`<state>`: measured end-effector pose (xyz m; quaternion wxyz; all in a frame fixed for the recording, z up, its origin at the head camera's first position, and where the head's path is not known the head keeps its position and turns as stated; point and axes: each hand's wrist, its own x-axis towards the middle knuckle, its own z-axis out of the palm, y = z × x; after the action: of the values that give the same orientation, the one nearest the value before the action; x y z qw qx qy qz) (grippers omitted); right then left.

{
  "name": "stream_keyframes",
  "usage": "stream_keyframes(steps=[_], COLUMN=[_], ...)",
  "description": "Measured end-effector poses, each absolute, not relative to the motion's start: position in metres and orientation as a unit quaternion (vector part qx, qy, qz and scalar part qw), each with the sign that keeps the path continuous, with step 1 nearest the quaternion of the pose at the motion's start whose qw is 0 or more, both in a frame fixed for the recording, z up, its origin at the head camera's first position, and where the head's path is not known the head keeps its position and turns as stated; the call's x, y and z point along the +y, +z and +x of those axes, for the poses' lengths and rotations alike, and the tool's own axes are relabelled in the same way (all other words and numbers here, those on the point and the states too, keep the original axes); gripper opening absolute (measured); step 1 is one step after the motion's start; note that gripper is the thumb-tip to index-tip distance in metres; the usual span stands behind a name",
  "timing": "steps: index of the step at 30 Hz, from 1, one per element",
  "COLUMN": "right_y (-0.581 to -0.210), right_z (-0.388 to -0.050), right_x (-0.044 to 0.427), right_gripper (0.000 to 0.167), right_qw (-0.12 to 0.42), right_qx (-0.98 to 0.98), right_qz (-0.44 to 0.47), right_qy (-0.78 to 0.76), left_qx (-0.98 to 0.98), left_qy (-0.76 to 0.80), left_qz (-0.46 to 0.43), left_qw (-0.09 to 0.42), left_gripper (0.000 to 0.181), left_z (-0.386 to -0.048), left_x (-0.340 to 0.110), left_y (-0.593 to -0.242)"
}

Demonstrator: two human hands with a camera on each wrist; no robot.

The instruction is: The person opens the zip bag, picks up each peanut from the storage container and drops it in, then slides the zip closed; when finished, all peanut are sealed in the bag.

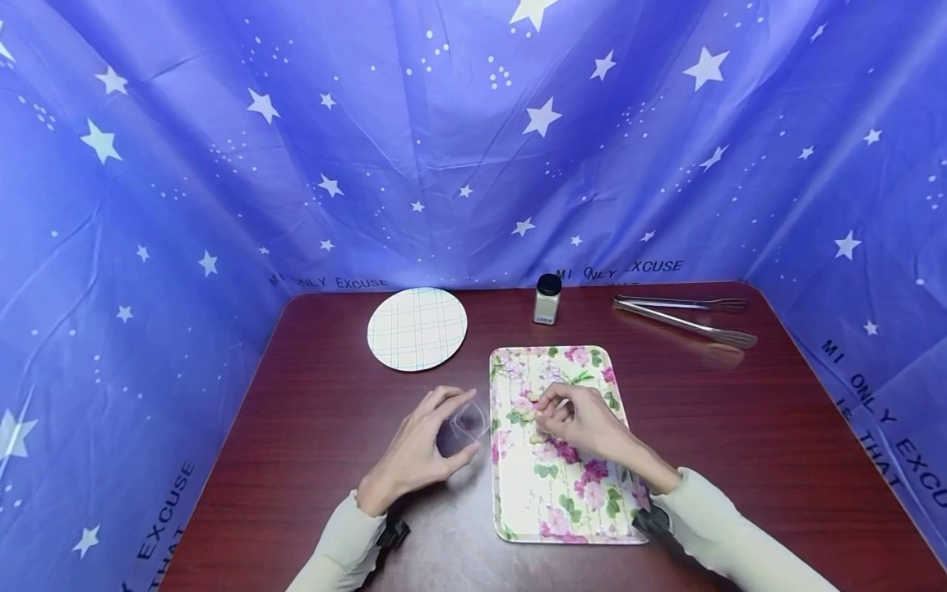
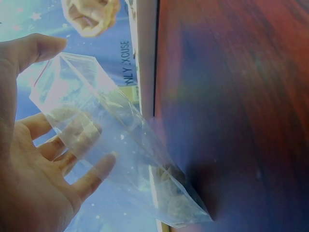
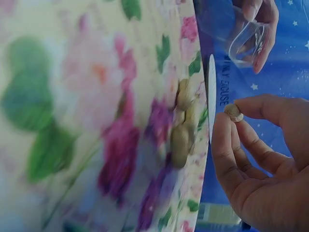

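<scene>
My left hand (image 1: pixel 420 442) holds a clear plastic bag (image 2: pixel 118 125) by its mouth, thumb on one side and fingers on the other, and the mouth gapes. Brownish contents (image 2: pixel 174 191) show dimly at the bag's lower end; the plastic blurs what they are. Between the thumb and fingertips of my right hand (image 1: pixel 583 418) a peanut in its shell (image 3: pixel 233 112) is pinched, above a floral tray (image 1: pixel 528 514). Several more unshelled peanuts (image 3: pixel 180 145) lie on the tray close to that hand.
A round plaid plate (image 1: pixel 418 329) is at the back left of the dark red table (image 1: pixel 311 411). Behind the tray stands a small black-capped jar (image 1: pixel 547 301). Metal tongs (image 1: pixel 681 319) lie at the back right. Blue starry curtains (image 1: pixel 444 140) enclose the table's back and sides.
</scene>
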<state>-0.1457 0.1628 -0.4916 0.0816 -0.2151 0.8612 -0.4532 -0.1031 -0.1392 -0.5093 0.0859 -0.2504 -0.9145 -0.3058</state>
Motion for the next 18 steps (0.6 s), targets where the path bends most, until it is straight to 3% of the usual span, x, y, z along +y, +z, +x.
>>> stream_keyframes(steps=[18], right_y=[-0.480], right_z=[-0.148], right_x=[0.106], right_gripper=[0.008], right_qw=[0.096], right_qx=[0.824], right_qz=[-0.258], right_qy=[-0.495], left_qx=[-0.911], left_qy=[-0.300], left_qz=[-0.263], left_qw=[0.101], left_gripper=[0.076], left_z=[-0.103], left_x=[-0.139], left_y=[-0.507])
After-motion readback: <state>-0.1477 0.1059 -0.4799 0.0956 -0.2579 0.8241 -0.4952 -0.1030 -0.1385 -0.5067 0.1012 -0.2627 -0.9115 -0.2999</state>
